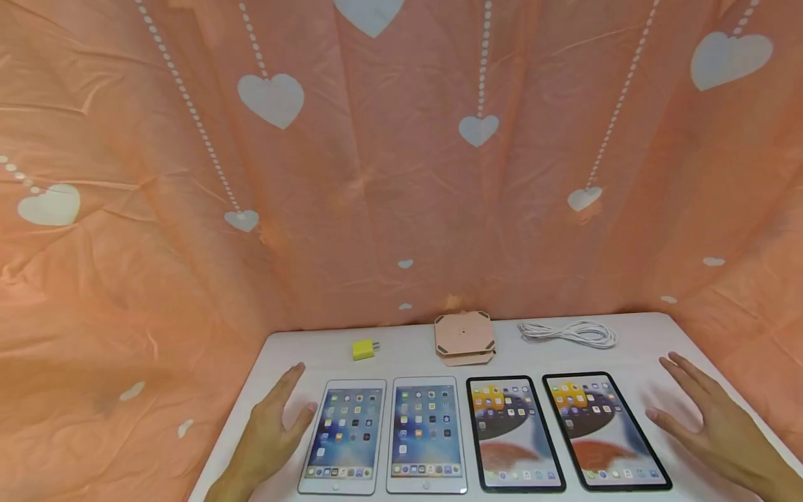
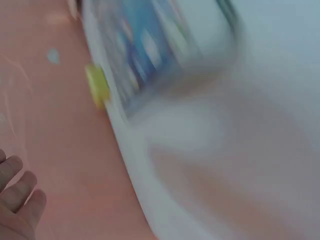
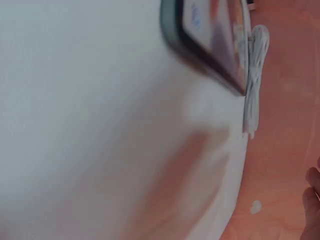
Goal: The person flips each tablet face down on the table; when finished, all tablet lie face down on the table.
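Note:
Two white-framed tablets, one at left (image 1: 343,438) and another beside it (image 1: 426,436), lie face up with lit screens. To their right are two black-framed tablets, an inner one (image 1: 516,434) and an outer one (image 1: 606,431), also lit. My left hand (image 1: 266,429) is held just left of the row, fingers extended, thumb apart, holding nothing. On the other side my right hand (image 1: 721,425) is spread near the outer black-framed tablet, likewise without anything in it. Fingertips of each hand show at the edge of its wrist view.
Behind the tablets sit a yellow charger plug (image 1: 363,349), a pink folding stand (image 1: 465,336) and a coiled white cable (image 1: 568,333). The white table (image 1: 401,364) meets an orange cloth backdrop (image 1: 376,209) with white hearts at back and sides.

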A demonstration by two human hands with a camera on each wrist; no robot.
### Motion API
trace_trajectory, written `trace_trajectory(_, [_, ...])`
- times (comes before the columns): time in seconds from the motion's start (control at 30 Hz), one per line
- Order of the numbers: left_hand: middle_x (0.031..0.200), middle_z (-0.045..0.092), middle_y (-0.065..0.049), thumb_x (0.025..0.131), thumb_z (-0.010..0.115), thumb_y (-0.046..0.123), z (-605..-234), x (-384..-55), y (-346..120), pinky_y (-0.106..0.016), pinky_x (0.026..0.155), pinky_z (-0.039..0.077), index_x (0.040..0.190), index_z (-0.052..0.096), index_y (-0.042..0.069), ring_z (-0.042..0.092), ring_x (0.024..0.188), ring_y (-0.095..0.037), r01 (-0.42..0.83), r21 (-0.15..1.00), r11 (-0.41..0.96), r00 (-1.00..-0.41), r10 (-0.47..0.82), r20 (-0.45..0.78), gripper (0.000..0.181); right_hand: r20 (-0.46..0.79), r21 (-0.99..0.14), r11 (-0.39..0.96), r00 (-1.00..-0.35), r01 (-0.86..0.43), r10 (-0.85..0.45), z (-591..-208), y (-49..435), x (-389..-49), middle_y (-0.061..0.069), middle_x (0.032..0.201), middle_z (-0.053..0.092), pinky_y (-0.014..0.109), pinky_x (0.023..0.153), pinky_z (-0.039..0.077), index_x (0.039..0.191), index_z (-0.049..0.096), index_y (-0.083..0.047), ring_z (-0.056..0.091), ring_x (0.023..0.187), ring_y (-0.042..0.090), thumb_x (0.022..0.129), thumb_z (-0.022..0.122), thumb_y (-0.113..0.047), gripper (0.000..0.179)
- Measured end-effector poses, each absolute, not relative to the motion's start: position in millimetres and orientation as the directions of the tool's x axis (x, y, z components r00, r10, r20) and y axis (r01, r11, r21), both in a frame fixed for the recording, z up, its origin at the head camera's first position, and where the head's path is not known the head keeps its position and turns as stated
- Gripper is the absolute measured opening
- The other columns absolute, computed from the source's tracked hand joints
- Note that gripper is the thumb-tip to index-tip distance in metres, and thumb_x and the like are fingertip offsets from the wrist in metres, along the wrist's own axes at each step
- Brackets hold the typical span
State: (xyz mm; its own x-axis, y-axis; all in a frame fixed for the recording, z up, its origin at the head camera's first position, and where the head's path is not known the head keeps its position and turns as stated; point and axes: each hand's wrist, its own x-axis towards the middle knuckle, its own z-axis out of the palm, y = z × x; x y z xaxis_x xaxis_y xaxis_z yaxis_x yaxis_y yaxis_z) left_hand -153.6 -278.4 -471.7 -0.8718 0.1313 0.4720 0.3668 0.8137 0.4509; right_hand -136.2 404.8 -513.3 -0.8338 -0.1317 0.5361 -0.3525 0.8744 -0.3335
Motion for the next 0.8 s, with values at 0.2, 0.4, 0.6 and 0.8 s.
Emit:
trace_trajectory(0.2, [0.152, 0.068, -0.011, 0.095, 0.084, 0.017, -466, -157, -233, -0.038, 0.115, 0.052, 0.154, 0.062, 0.01, 0.067, 0.137, -0.037, 0.459, 0.603, 0.652, -0.862, 0.163, 0.48, 0.064, 0.503, -0.446, 0.844, -0.863, -0.299, -0.04, -503, 398, -128, -0.017, 0.176, 0.034, -0.007, 0.107, 0.002, 0.169, 0.043, -0.021, 0.013, 0.135, -0.037, 0.086, 0.093, -0.026, 0.098])
trace_trajectory(0.4, [0.148, 0.069, -0.017, 0.099, 0.081, 0.012, -466, -155, -185, -0.029, 0.113, 0.054, 0.148, 0.063, -0.004, 0.067, 0.136, -0.041, 0.396, 0.866, 0.305, -0.909, 0.268, 0.321, 0.055, 0.476, -0.499, 0.828, -0.879, -0.255, 0.016, -503, 394, -126, -0.047, 0.156, 0.036, -0.01, 0.096, 0.011, 0.166, 0.05, -0.027, 0.022, 0.122, -0.041, 0.086, 0.094, -0.03, 0.091])
trace_trajectory(0.6, [0.148, 0.065, -0.028, 0.102, 0.076, 0.01, -465, -155, -139, -0.031, 0.112, 0.055, 0.148, 0.059, -0.009, 0.059, 0.142, -0.052, 0.154, 0.985, 0.074, -0.913, 0.392, 0.114, 0.053, 0.342, -0.496, 0.856, -0.939, -0.146, 0.038, -499, 396, -128, -0.049, 0.146, 0.044, 0.008, 0.087, 0.033, 0.161, 0.057, -0.024, 0.043, 0.122, -0.028, 0.09, 0.09, -0.041, 0.08])
trace_trajectory(0.8, [0.144, 0.068, -0.029, 0.102, 0.075, 0.006, -467, -158, -91, -0.027, 0.104, 0.059, 0.147, 0.059, -0.012, 0.061, 0.14, -0.051, -0.009, 0.996, -0.093, -0.893, 0.448, 0.034, 0.052, 0.181, -0.558, 0.827, -0.982, -0.064, 0.047, -495, 397, -131, -0.036, 0.134, 0.061, 0.007, 0.076, 0.04, 0.156, 0.06, -0.007, 0.051, 0.107, -0.03, 0.095, 0.086, -0.044, 0.076])
